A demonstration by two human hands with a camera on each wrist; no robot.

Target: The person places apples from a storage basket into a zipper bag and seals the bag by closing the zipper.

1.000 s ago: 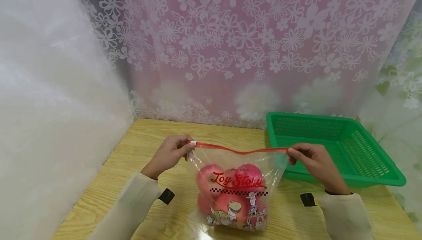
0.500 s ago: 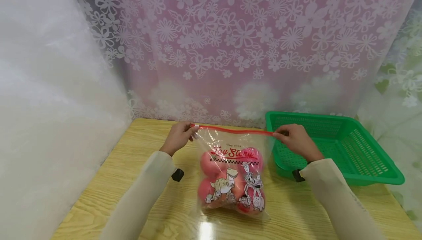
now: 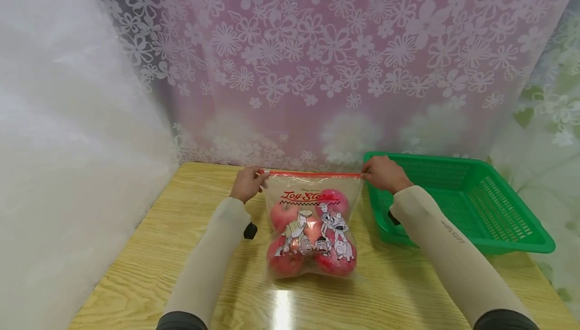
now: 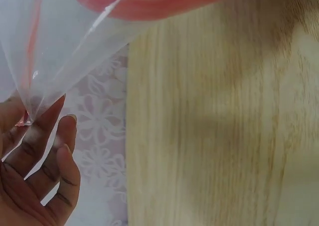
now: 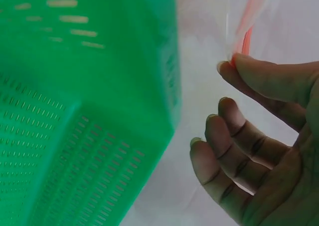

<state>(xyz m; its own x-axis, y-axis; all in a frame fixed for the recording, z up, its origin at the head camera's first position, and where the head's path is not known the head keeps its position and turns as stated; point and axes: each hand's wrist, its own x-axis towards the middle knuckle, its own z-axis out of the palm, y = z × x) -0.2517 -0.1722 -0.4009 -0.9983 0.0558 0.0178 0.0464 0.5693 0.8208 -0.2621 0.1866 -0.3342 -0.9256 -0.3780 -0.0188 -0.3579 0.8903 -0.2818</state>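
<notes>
A clear zip bag [image 3: 312, 184] with cartoon figures and red lettering hangs between both hands, its red zip strip pulled straight across the top. Inside it are several red apples [image 3: 284, 259]. My left hand [image 3: 247, 183] pinches the top left corner, where a small white slider sits at the end of the strip. At the top right corner, my right hand [image 3: 385, 173] pinches the strip's other end between thumb and forefinger. In the right wrist view the other fingers [image 5: 219, 141] stand apart from the plastic.
A green plastic basket [image 3: 453, 242] with slotted walls stands on the right, close beside my right hand. The wooden table [image 3: 181, 229] ends at a pink flowered curtain [image 3: 290, 68]. White sheeting [image 3: 81, 118] covers the left side.
Both hands have carried the bag up and away, toward the back of the table, and slightly left. The apples have shifted in it, and the strip has gone from sagging to straight.
</notes>
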